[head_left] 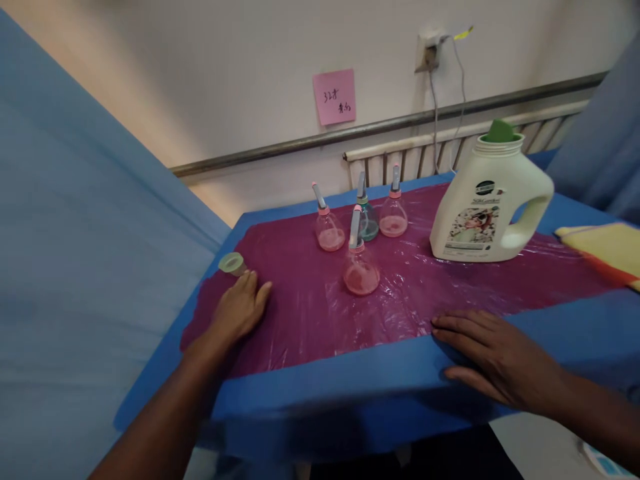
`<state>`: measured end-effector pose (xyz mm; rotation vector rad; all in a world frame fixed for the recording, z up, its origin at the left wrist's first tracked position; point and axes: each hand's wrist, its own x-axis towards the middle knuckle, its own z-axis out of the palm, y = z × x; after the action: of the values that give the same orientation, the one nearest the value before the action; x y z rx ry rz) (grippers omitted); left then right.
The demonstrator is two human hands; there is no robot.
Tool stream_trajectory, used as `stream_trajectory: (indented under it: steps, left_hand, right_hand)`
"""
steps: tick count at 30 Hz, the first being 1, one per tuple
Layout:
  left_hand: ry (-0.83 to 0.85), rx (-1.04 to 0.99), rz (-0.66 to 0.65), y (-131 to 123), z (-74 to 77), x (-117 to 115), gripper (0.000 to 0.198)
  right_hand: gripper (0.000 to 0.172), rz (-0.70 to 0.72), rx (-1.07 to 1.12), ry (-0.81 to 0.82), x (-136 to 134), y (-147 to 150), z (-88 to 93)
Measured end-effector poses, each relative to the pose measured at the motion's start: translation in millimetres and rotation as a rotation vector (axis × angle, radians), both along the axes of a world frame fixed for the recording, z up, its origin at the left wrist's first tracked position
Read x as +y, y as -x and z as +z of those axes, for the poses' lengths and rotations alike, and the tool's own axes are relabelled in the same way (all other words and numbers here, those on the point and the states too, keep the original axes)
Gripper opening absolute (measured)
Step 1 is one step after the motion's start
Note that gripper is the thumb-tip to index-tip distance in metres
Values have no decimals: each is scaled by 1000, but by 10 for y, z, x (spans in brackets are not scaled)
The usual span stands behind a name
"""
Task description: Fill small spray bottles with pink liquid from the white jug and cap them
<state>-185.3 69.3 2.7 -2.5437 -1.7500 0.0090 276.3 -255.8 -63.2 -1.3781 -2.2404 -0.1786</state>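
Observation:
My left hand (241, 303) rests on the purple plastic sheet (290, 313) at the left, thumb apart from the fingers. At its fingertips lies a small pale green cup-like piece (232, 263), a cap or a funnel; whether the fingers touch it I cannot tell. My right hand (493, 357) lies flat with fingers stretched at the table's front edge and holds nothing. Between the hands stands a small round spray bottle (361, 275) with pink liquid. Behind it are two more pink spray bottles (330, 230) (393, 217) and a green one (369, 221).
A large cream detergent jug (475, 230) with a green spout stands at the right rear. Beyond it lies a yellow and orange cloth (607, 250). Blue cloth (325, 383) covers the table. Blue curtains (85, 233) hang at both sides; a wall outlet (429, 52) has cords hanging.

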Motion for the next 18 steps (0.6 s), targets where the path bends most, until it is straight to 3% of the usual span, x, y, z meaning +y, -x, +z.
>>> stream_trajectory:
  steps: [4,8,12,15,18]
  left_hand:
    - [-4,50,168,781,89,-253,77]
    - [-41,69,250,1142,309,-526,66]
    - [-159,-141,229,961,362,-793,58]
    - [-191,-335,119,573,270,-988,49]
    - [-130,-417,-70,107,182,-1198,38]
  right_hand:
    - [44,11,-15,-18,18,9,15]
    - [40,16,-14,-23,26,27,59]
    - [35,42,18,-15,49,44,85]
    - [31,49,50,5,63,46,100]
    - [26,54,60,60,88,37,168]
